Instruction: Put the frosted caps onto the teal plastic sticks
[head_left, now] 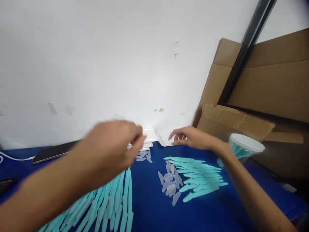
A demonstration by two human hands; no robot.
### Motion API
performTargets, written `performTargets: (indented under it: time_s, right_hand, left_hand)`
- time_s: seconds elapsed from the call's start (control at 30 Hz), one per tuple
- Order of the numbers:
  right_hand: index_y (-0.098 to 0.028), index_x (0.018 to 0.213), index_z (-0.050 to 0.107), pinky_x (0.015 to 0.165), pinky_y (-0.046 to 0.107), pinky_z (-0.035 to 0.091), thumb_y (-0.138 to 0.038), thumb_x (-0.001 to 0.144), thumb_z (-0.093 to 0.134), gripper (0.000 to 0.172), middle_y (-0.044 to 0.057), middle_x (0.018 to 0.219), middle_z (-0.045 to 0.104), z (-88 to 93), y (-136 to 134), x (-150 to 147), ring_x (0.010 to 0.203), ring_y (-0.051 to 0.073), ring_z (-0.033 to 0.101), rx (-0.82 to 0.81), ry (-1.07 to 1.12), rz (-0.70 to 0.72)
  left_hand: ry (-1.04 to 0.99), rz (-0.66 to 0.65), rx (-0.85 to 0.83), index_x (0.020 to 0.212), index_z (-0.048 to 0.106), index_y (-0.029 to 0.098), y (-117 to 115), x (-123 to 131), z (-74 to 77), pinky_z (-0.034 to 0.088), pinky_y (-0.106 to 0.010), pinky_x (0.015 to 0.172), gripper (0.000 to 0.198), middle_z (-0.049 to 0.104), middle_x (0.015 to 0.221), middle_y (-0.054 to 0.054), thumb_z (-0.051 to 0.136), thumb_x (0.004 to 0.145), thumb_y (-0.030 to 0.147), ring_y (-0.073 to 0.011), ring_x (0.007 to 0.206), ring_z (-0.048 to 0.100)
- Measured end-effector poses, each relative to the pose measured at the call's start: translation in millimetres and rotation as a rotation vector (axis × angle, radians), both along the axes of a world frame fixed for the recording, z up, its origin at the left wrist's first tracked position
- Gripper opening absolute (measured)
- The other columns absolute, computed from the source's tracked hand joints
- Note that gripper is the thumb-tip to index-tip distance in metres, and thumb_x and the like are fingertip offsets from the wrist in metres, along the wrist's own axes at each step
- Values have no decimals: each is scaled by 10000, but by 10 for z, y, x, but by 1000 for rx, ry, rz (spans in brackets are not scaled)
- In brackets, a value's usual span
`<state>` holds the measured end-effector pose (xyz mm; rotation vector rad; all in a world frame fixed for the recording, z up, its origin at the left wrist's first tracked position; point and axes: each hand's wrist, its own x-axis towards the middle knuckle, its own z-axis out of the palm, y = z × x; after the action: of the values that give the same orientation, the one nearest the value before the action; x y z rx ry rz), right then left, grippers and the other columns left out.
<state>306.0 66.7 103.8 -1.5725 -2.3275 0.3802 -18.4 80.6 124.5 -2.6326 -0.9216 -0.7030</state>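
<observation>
My left hand [118, 140], blurred by motion, is raised in front of a stack of flat white packs [149, 137]. Its thumb and forefinger come together; whatever may be between them cannot be made out. My right hand [184, 135] hovers by an open white sheet or tray [164, 139] at the back, fingers bent and apart, holding nothing I can see. Below my left forearm lies a wide fan of turquoise eyebrow razors [116, 199]. A second pile of turquoise razors [202, 177] rests on the right, beside loose translucent blade caps [171, 180].
A few more translucent caps [144, 156] lie before the white stack. A dark phone-like slab [54, 151] with a white cable [18, 157] is at left. On the right stand a white-lidded clear tub [247, 143] and cardboard boxes [236, 120]. The white wall [108, 64] closes the back.
</observation>
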Motion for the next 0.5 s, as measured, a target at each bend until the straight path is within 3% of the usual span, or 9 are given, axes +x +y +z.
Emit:
performTargets:
  time_s: [0.07, 0.13, 0.23, 0.33, 0.5]
  right_hand:
    - [-202, 1073, 727, 760, 316, 493, -477, 814, 738, 378, 55, 936, 741, -352, 173, 253, 867, 211, 667, -235, 111, -3]
    - [-169, 1054, 722, 709, 298, 488, -537, 774, 751, 463, 64, 888, 739, -615, 277, 465, 824, 208, 667, -332, 143, 20]
    - [-155, 1070, 714, 661, 270, 478, -574, 703, 795, 563, 67, 881, 747, -803, 315, 633, 796, 201, 669, -468, 169, 49]
    - [-158, 1069, 718, 629, 248, 451, -580, 664, 823, 594, 58, 853, 747, -850, 310, 672, 772, 189, 658, -530, 186, 45]
    - [-151, 1002, 743, 650, 243, 445, -579, 646, 829, 563, 48, 820, 739, -917, 348, 673, 760, 175, 649, -536, 214, 50]
  left_hand:
    - [215, -42, -75, 948, 683, 239, 27, 216, -283, 420, -294, 558, 211, 653, 847, -38, 487, 974, 312, -190, 713, 600]
    - [363, 7, -134, 987, 670, 212, 113, 345, -576, 419, -310, 572, 177, 663, 926, -72, 498, 950, 187, -238, 824, 619]
    - [398, 25, -255, 1084, 656, 216, 284, 381, -873, 465, -326, 647, 177, 666, 1035, -74, 524, 967, 204, -234, 871, 650]
    - [420, 30, -271, 1087, 654, 209, 409, 378, -1003, 472, -332, 654, 160, 668, 1032, -78, 578, 946, 219, -255, 888, 668]
    - [456, 31, -262, 964, 654, 180, 443, 445, -1081, 433, -319, 589, 128, 664, 953, -79, 530, 945, 155, -249, 786, 665]
